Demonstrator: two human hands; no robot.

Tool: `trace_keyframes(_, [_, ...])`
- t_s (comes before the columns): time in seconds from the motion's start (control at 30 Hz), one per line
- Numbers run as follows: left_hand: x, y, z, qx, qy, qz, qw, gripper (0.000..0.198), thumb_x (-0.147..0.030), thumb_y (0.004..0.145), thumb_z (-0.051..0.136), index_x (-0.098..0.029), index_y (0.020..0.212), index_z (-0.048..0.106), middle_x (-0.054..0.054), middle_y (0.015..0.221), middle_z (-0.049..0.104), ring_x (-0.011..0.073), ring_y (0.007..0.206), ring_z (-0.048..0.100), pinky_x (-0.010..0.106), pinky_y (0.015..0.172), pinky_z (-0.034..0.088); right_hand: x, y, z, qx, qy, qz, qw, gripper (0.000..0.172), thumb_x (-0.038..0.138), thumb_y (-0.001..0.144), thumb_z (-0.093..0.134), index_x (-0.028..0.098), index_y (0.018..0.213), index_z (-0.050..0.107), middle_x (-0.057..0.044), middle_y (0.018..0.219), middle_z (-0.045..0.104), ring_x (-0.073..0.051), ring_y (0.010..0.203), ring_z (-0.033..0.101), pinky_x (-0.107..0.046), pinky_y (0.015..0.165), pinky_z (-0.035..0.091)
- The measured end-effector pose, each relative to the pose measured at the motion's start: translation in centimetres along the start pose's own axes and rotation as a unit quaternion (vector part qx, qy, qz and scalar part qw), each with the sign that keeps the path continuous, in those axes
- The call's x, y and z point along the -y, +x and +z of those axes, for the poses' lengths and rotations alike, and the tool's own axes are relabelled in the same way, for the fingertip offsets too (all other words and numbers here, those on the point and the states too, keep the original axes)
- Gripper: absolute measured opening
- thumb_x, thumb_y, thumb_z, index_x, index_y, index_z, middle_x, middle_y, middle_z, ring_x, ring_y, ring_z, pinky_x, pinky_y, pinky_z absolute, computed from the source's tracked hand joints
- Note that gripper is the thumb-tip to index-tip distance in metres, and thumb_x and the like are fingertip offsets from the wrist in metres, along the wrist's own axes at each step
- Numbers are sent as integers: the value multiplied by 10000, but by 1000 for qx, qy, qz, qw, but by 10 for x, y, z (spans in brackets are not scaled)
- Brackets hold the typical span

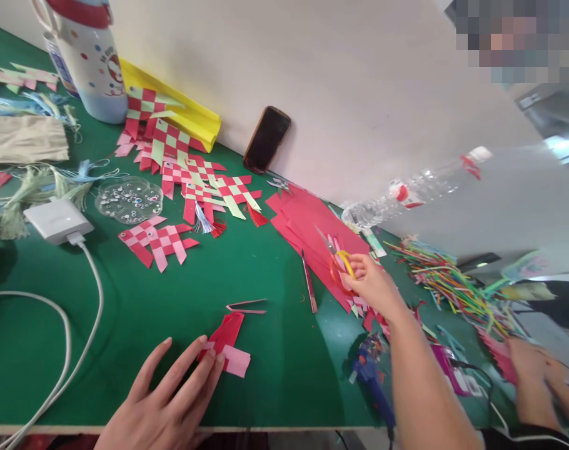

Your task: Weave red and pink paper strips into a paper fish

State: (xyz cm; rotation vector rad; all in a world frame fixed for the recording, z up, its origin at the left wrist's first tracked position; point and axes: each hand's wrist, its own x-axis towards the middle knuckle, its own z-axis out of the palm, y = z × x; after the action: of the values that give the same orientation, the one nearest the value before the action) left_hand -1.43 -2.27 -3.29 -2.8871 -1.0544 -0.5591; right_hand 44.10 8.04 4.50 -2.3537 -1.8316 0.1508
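My left hand (172, 397) lies with fingers stretched out on a red paper strip (229, 331) and a pink paper strip (237, 360) crossed over each other. Just beyond them rest open tweezers (247, 307). My right hand (373, 284) is closed round the yellow and orange handles of a pair of scissors (332, 251), whose blades point away over a stack of red paper (307, 219). Left of that stack is a slim craft knife (309, 281). Woven paper fish (169, 140) in red, pink and pale green lie at the back, some with tassels.
A blue glue gun (372, 381) lies near the front edge. A phone (267, 139) and a plastic bottle (416, 190) are by the wall. A white charger (58, 220) with cable sits left. Another person's hands (531, 362) work at the right beside coloured strips (453, 281).
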Motion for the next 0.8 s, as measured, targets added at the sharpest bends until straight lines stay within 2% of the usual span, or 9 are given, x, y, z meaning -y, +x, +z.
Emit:
trace_keyframes(0.13, [0, 0, 1, 1, -2, -1, 1000, 466, -595, 900, 518, -293, 1219, 675, 30, 1339, 610, 252, 1523, -43, 548, 1229, -73, -28, 15, -29, -27, 6, -1, 1000, 514, 433, 750, 633, 193, 1188, 512, -122, 1083, 673, -213, 869, 663, -369, 802, 536])
trace_keyframes(0.27, [0, -3, 3, 4, 1, 0, 1000, 487, -590, 899, 528, -287, 1261, 648, 32, 1388, 576, 257, 1524, -12, 554, 1230, -64, -46, 19, -42, -23, 6, -7, 1000, 520, 440, 716, 645, 189, 1153, 518, -127, 1081, 661, -226, 881, 653, -387, 818, 531])
trace_keyframes(0.47, [1, -8, 6, 8, 2, 6, 1000, 474, -587, 902, 530, -304, 1264, 645, 19, 1394, 576, 251, 1524, 0, 554, 1232, -51, -39, -9, -31, 12, -4, -19, 1000, 450, 410, 740, 635, 205, 1133, 552, -89, 976, 690, -213, 787, 658, -369, 732, 546])
trace_keyframes(0.57, [1, -9, 8, 3, 5, 4, 1000, 480, -603, 892, 537, -309, 1254, 651, 22, 1388, 579, 254, 1523, 15, 552, 1233, -36, -32, -23, -22, 40, -9, -45, 998, 403, 356, 743, 638, 230, 1123, 590, -61, 967, 694, -206, 818, 665, -349, 743, 541])
trace_keyframes(0.8, [0, -12, 15, -19, -6, -4, 1000, 415, -507, 888, 572, -309, 1240, 664, 24, 1374, 595, 225, 1521, 64, 538, 1236, -12, -31, -24, -19, 50, -23, -67, 996, 379, 291, 748, 627, 237, 1122, 605, -49, 957, 689, -213, 857, 667, -350, 762, 521])
